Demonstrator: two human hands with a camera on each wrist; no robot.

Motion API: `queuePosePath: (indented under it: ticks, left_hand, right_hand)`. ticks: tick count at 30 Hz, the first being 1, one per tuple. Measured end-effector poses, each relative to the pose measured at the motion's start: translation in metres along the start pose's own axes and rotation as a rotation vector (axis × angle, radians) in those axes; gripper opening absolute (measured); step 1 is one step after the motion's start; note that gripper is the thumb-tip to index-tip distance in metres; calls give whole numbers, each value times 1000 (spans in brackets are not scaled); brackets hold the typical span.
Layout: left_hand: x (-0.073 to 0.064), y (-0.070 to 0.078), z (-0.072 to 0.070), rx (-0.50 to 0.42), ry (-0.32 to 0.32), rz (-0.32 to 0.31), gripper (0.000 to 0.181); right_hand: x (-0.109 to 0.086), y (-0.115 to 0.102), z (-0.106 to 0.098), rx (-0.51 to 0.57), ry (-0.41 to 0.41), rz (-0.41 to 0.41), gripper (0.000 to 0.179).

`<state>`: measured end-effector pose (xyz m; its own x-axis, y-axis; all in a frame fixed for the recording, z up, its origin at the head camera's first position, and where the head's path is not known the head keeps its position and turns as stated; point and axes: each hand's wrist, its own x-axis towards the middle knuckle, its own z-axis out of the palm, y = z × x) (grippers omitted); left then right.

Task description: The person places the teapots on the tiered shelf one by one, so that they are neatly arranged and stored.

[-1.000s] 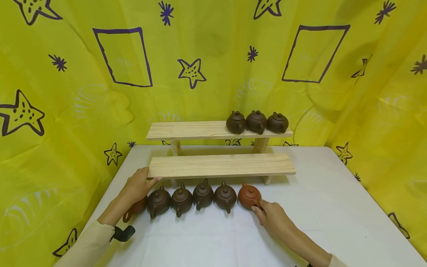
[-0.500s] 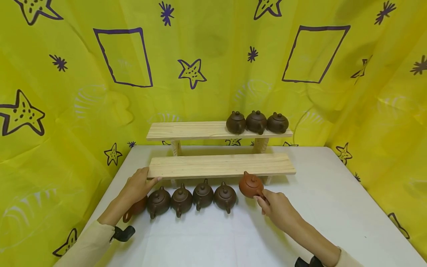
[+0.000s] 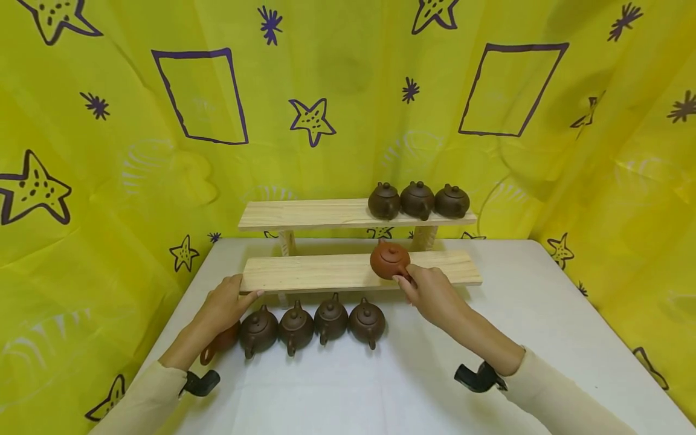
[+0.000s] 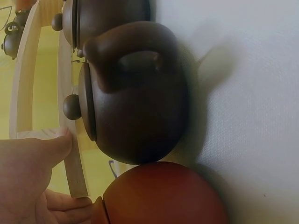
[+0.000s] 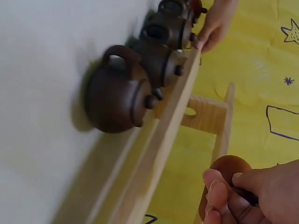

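In the head view my right hand (image 3: 435,294) holds an orange-brown clay teapot (image 3: 388,262) by its handle, over the right half of the lower shelf board (image 3: 310,273). Whether its base touches the board I cannot tell. My left hand (image 3: 222,305) grips that board's left end, the thumb (image 4: 58,145) on one side and the fingers on the other. Beneath the left forearm sits a second orange-brown teapot (image 4: 163,196), partly hidden. Several dark brown teapots (image 3: 296,327) stand in a row on the table before the shelf, handles toward me.
Three dark teapots (image 3: 417,199) stand at the right end of the upper shelf board (image 3: 304,214). The two-tier wooden rack is on a white table (image 3: 326,399). Yellow patterned cloth (image 3: 348,121) hangs behind and at both sides.
My right hand has lifted the orange-brown teapot from the right end of the table row and carried it up and forward over the lower board. The left hand stays in place.
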<state>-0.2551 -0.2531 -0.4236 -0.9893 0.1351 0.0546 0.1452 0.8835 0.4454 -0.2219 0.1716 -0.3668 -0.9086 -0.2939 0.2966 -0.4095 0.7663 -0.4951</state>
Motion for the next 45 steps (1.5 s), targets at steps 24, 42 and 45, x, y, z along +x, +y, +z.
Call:
queuePosePath:
  ticks: [24,42,45]
  left_hand:
    - [-2,1,-1,0,0,-28,77]
    - [-1,0,-2,-16,-12,-42,79]
    - [-1,1,-2,-16,-12,-39,79]
  right_hand:
    - [124,-47,10,-83,38,46,40]
    - [157,-52,21,-41,5,153,40]
    - [158,-51,23,-33,5,165,39]
